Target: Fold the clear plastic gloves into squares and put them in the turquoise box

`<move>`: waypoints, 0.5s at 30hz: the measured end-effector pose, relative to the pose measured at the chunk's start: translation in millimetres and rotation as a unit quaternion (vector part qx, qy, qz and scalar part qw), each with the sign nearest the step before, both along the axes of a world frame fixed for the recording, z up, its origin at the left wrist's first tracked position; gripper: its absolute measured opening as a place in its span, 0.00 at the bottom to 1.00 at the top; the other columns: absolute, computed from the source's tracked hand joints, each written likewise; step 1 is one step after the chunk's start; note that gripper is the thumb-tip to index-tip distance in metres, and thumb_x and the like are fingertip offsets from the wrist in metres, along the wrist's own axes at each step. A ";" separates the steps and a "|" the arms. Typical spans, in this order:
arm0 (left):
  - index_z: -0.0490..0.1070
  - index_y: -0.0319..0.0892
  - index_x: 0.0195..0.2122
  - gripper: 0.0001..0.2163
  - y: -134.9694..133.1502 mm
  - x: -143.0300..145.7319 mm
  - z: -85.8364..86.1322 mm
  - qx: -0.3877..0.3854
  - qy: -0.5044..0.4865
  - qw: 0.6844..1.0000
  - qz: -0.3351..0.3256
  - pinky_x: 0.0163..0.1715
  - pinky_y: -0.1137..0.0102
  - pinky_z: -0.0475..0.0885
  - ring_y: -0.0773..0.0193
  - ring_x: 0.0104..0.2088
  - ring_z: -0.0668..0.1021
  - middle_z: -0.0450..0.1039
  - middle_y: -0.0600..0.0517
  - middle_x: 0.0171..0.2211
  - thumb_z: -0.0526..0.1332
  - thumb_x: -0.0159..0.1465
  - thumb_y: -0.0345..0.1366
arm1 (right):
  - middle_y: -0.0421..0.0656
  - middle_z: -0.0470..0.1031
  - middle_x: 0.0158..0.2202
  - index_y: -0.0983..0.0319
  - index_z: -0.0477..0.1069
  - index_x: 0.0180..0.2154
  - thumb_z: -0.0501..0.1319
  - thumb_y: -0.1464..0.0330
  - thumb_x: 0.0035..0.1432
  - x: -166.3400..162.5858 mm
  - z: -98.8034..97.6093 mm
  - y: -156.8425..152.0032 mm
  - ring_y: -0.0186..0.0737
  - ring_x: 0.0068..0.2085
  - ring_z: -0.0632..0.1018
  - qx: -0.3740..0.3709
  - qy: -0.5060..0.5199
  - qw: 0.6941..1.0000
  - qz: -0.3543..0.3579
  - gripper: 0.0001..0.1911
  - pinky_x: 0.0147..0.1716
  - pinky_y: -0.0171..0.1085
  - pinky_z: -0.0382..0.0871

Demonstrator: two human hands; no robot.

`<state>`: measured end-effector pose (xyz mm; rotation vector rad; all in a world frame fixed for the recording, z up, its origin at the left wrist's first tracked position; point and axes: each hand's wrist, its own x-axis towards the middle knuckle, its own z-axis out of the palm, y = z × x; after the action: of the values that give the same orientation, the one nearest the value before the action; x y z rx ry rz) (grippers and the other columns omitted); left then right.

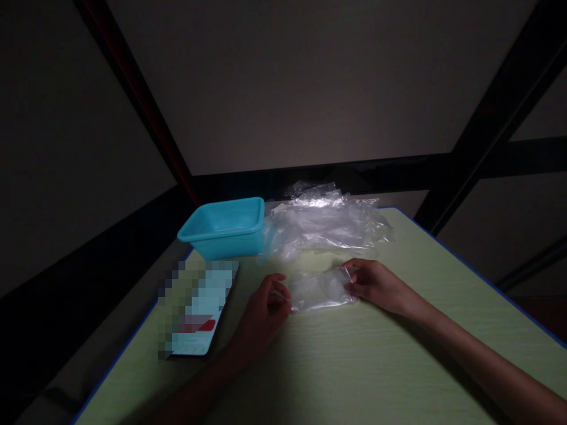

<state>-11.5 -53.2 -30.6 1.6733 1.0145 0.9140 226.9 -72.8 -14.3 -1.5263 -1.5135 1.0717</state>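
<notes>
A small clear plastic bag [319, 289] lies flat on the pale green table [354, 366], stretched between my two hands. My left hand [262, 316] pinches its left edge with curled fingers. My right hand [374, 283] pinches its right edge, fingers closed on the plastic. Just behind the bag sits a loose heap of clear plastic bags [325, 227].
A turquoise plastic tub [225, 230] stands at the table's far left corner, beside the heap. A phone with a lit, blurred screen [197, 310] lies near the left edge. Dark metal bars [487, 159] cross behind the table. The table has a blue rim.
</notes>
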 end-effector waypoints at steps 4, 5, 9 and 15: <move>0.59 0.41 0.41 0.15 0.0 -0.4 0.2 -0.008 0.001 1.000 0.003 0.26 0.75 0.69 0.72 0.24 0.74 0.66 0.56 0.31 0.56 0.51 0.28 | 0.35 0.64 0.19 0.64 0.66 0.34 0.57 0.73 0.43 -2.7 -0.9 -2.9 0.32 0.20 0.66 0.042 -0.046 0.998 -0.007 0.11 0.18 0.31 0.58; 0.59 0.41 0.41 0.15 0.1 -0.5 0.2 -0.008 0.000 1.000 0.004 0.26 0.75 0.69 0.72 0.25 0.74 0.66 0.56 0.31 0.55 0.51 0.28 | 0.35 0.64 0.19 0.64 0.66 0.34 0.57 0.73 0.44 -3.4 -0.2 -3.6 0.33 0.20 0.67 0.046 -0.061 0.997 -0.008 0.11 0.18 0.31 0.58; 0.59 0.41 0.40 0.15 -0.2 -0.5 0.4 -0.027 -0.001 1.000 0.016 0.25 0.76 0.68 0.72 0.24 0.74 0.66 0.56 0.32 0.56 0.51 0.30 | 0.37 0.67 0.20 0.65 0.66 0.37 0.56 0.73 0.46 -5.1 3.7 -5.3 0.35 0.21 0.69 0.037 -0.112 0.993 -0.021 0.12 0.20 0.33 0.60; 0.60 0.41 0.39 0.15 -1.7 0.1 2.3 -0.047 -0.006 0.998 0.034 0.23 0.76 0.66 0.73 0.23 0.72 0.66 0.56 0.32 0.57 0.50 0.30 | 0.40 0.70 0.24 0.66 0.65 0.41 0.55 0.75 0.46 -3.8 0.5 -5.7 0.37 0.23 0.72 0.055 -0.156 0.986 -0.032 0.17 0.22 0.34 0.63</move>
<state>-11.5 -55.0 -28.2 1.5620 1.0951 0.9067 223.2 -78.5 -13.8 -1.7105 -1.6873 0.7228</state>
